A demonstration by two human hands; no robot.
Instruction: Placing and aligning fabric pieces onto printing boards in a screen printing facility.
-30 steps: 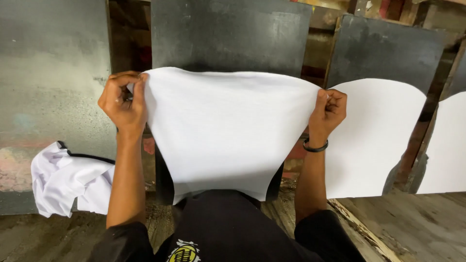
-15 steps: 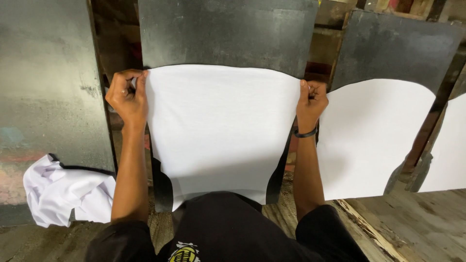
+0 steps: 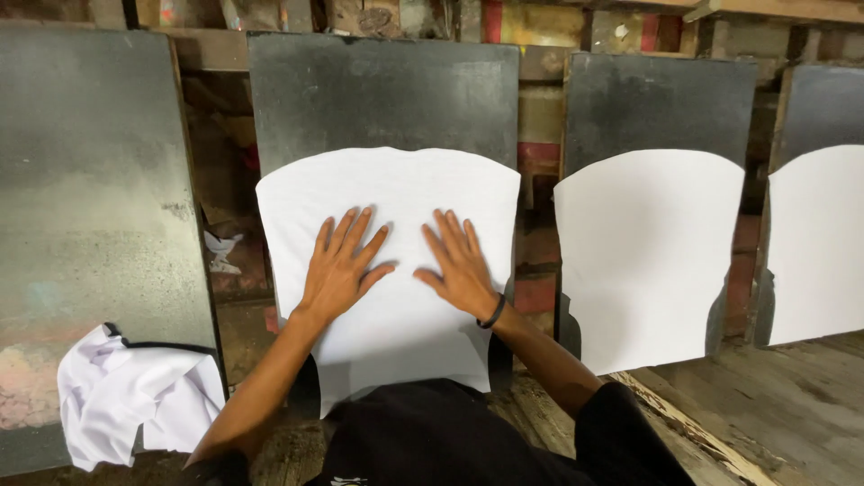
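White fabric panel [image 3: 387, 193] on dark board [image 3: 382, 94], two hands flat, left hand [image 3: 337, 270], right hand [image 3: 461, 265], fingers spread, three panels, four boards

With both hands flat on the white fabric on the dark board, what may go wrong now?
1. The left hand and right hand press only the middle of the white fabric, so its edges might keep wrinkles.
2. The fabric overhangs the dark board at both sides and could slide crooked.

Even, moderately bright light is cast from above. The white fabric [image 3: 387, 261] around the fingers [image 3: 346, 236] is rendered near overexposure. Soft shadows are seen below each palm. Focus is sharp; slight bending is noted at the edges.
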